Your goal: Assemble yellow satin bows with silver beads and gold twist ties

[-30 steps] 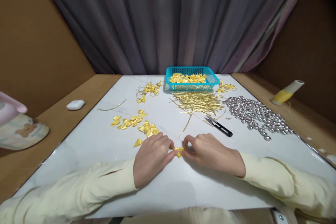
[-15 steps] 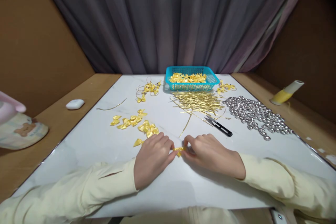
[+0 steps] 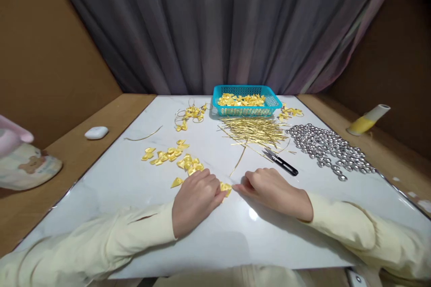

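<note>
My left hand (image 3: pixel 197 197) rests on the white table (image 3: pixel 134 179), its thumb and fingers pinched on a small yellow ribbon bow (image 3: pixel 226 188). My right hand (image 3: pixel 272 189) lies just right of the bow. Its fingers are curled together with the tips pointing at the bow, right beside it. Whether anything is between those fingers is hidden. Both sleeves are pale yellow.
Loose yellow bows (image 3: pixel 171 156) lie left of my hands, with more at the back (image 3: pixel 190 114). A teal basket (image 3: pixel 245 100) of bows stands at the back. Near it are gold wire strips (image 3: pixel 254 130), black snips (image 3: pixel 281 163), silver bells (image 3: pixel 332 148), a ribbon spool (image 3: pixel 367 119) and a white case (image 3: pixel 96 132).
The bow has gone from being held between both hands to lying flatter at my left fingertips. My right hand has drawn slightly back and up from it.
</note>
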